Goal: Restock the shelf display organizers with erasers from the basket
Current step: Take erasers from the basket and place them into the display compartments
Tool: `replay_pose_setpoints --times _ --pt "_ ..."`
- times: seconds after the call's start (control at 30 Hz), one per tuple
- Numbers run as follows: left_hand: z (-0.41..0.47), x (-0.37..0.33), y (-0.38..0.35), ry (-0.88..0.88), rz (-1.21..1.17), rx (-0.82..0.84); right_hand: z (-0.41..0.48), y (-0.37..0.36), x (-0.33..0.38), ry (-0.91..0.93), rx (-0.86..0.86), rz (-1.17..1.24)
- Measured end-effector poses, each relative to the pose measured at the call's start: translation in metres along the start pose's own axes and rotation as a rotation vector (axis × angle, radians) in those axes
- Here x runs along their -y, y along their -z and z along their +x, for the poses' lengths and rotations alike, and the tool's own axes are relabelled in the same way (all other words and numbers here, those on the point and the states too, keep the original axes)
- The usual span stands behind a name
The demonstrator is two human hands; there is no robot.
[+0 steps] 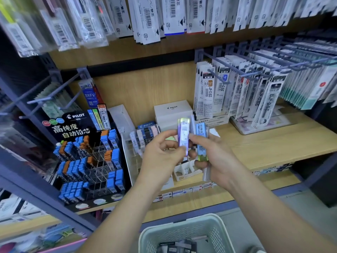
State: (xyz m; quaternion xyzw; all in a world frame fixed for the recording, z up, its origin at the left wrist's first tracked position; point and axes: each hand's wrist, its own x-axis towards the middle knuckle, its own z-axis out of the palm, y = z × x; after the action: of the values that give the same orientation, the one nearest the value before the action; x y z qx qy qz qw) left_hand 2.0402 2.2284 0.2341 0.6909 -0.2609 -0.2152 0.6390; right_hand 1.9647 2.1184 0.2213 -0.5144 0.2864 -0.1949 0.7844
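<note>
- Purple eraser pack [183,136]: pinched at its lower end between thumb and curled fingers of left hand [160,152]; long axis close to upright in frame, pale glossy end pointing up toward the shelf back, barcode face turned to the camera.
- Blue eraser pack [201,141]: gripped in curled fingers of right hand [215,157]; long axis likewise near upright and roughly parallel to the purple one, yellow-green end lowest, just beside and right of the purple pack; contact between the two not discernible.
- Both packs held in the air above the white divided organizer [184,170], which sits at the front of the wooden shelf [273,143].
- Clear acrylic organizer [131,154]: left of the hands, tilted, holding a few upright packs.
- Lead display [87,154]: far left, stocked with blue and orange cases.
- Refill packs [237,92]: hung on hooks, upper right.
- Basket [182,232]: pale, perforated, bottom centre, below the forearms, dark items inside.
</note>
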Motion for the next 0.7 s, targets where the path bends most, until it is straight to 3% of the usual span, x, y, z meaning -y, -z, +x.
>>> replay_pose_setpoints --times 0.23,0.4,0.53,0.7 --pt "-0.001 -0.003 0.008 -0.014 0.201 0.194 0.0 0.002 -0.007 0.043 0.018 -0.186" --pt "0.003 -0.001 0.013 0.113 0.218 0.314 0.0 0.007 -0.016 0.012 0.072 -0.26" --pt "0.007 0.003 0.013 0.083 0.278 0.251 -0.002 0.014 -0.021 -0.125 0.099 -0.169" --pt "0.011 0.008 0.01 0.09 0.144 0.14 -0.006 0.025 -0.019 -0.254 0.1 -0.057"
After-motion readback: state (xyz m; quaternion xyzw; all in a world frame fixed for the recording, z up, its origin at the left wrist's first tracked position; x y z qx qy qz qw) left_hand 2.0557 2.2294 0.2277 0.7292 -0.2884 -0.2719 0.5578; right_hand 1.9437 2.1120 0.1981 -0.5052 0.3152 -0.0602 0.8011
